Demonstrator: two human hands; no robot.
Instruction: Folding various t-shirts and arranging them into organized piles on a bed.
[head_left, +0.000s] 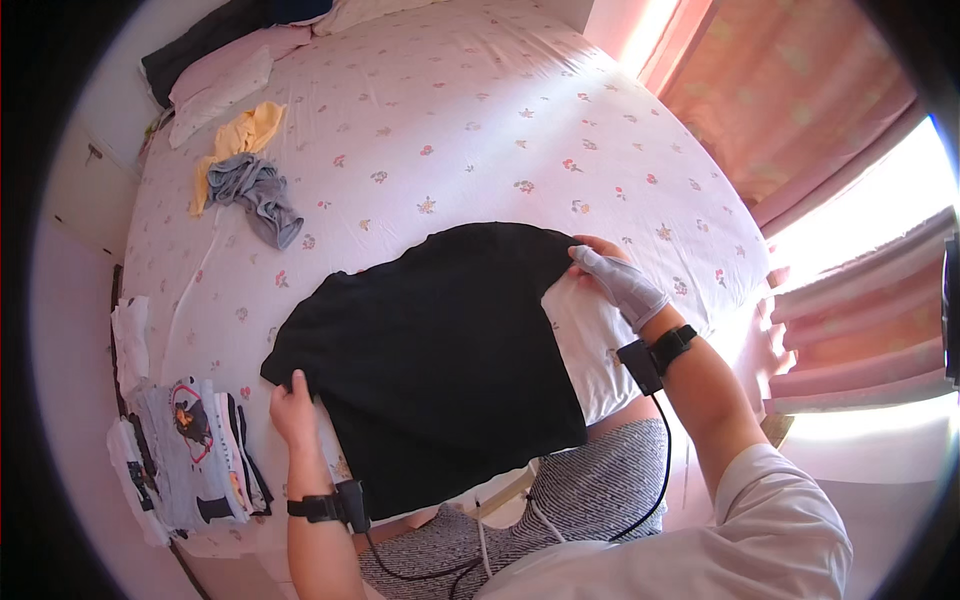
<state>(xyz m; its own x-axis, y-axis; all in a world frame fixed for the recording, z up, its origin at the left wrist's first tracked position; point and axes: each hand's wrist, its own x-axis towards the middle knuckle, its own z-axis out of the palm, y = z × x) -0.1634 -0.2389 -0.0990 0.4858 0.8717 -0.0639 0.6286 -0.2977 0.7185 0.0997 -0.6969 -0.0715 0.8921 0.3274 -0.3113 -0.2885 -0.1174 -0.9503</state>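
A black T-shirt is spread flat near the front of the bed, its hem hanging over the edge toward my lap. My left hand pinches the shirt's left sleeve, thumb on top; its other fingers are mostly hidden. At the opposite sleeve, my right hand, partly covered by a grey wrap, is closed on the cloth with its fingertips bare.
Folded clothes are stacked at the bed's left front corner. A crumpled grey garment and a yellow one lie farther back on the flowered sheet. Pink curtains hang at right. Cables run from both wrist straps.
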